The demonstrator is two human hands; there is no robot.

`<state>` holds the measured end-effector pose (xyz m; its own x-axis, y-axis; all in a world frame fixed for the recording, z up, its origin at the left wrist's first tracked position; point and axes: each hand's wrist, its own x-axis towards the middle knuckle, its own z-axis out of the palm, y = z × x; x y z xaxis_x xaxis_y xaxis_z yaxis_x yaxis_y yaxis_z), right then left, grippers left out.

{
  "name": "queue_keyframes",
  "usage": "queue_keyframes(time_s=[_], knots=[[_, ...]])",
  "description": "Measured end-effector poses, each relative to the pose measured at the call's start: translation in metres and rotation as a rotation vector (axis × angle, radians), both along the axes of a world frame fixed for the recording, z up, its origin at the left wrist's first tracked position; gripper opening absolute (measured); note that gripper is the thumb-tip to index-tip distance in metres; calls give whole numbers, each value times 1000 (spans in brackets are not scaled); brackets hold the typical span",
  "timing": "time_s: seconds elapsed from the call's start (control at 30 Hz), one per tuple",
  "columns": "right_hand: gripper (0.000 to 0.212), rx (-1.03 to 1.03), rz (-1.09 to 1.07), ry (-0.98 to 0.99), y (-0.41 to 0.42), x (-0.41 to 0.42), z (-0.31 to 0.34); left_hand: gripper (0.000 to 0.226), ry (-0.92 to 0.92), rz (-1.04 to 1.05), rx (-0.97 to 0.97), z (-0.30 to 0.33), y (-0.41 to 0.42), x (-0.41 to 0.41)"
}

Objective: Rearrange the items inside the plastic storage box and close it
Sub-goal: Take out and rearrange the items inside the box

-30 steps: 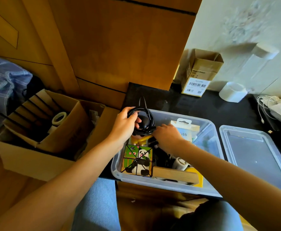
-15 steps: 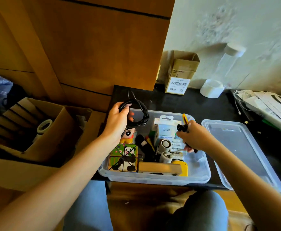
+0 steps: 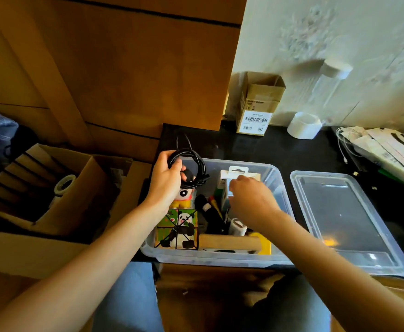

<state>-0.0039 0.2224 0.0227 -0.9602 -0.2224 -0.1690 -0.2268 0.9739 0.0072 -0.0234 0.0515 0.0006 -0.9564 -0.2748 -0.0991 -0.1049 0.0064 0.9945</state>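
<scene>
The clear plastic storage box (image 3: 283, 188) stands open on the black tabletop. My left hand (image 3: 166, 182) grips a coiled black cable (image 3: 197, 164) above the box's back left corner. My right hand (image 3: 252, 202) hovers over the middle of the box, its blurred fingers at a white carded package (image 3: 241, 172). Whether they grip it is hidden. Inside lie a panda picture cube (image 3: 179, 228), a panda figure (image 3: 183, 196), a wooden block (image 3: 229, 243), a white roll (image 3: 238, 226) and dark tools. The clear lid (image 3: 340, 216) lies flat to the right of the box.
A large open cardboard box (image 3: 85, 202) holding a tape roll (image 3: 64, 183) sits at the left. At the back stand a small barcoded carton (image 3: 256, 109) and a white cup (image 3: 304, 125). Papers and white cables (image 3: 388, 147) lie at the far right.
My right hand, which held a black and yellow tool over the box's right side, has moved left to the white package; the tool is no longer seen in it. My left hand still holds the cable.
</scene>
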Motion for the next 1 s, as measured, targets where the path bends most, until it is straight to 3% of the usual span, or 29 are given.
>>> queue_keyframes(time_s=[0.07, 0.2, 0.3, 0.57, 0.77, 0.9, 1.0], knots=[[24, -19, 85, -143, -22, -5, -13, 15, 13, 0, -15, 1, -2, 1], [27, 185, 170, -248, -52, -29, -51, 14, 34, -7, -37, 3, -4, 4], [31, 279, 120, -278, -62, -44, -75, 14, 35, -11, -44, 3, -6, 5], [31, 259, -2, -334, -70, -59, -100, 14, 15, 16, -27, 1, -15, 2], [59, 46, -86, -313, -66, -56, -84, 14, 8, 11, 37, -1, -19, 2], [57, -211, -122, -194, -48, -49, -55, 18, -3, 42, 86, 3, -17, -1], [40, -379, -166, -151, -25, -42, -31, 27, -8, 38, 107, 7, -14, -2]])
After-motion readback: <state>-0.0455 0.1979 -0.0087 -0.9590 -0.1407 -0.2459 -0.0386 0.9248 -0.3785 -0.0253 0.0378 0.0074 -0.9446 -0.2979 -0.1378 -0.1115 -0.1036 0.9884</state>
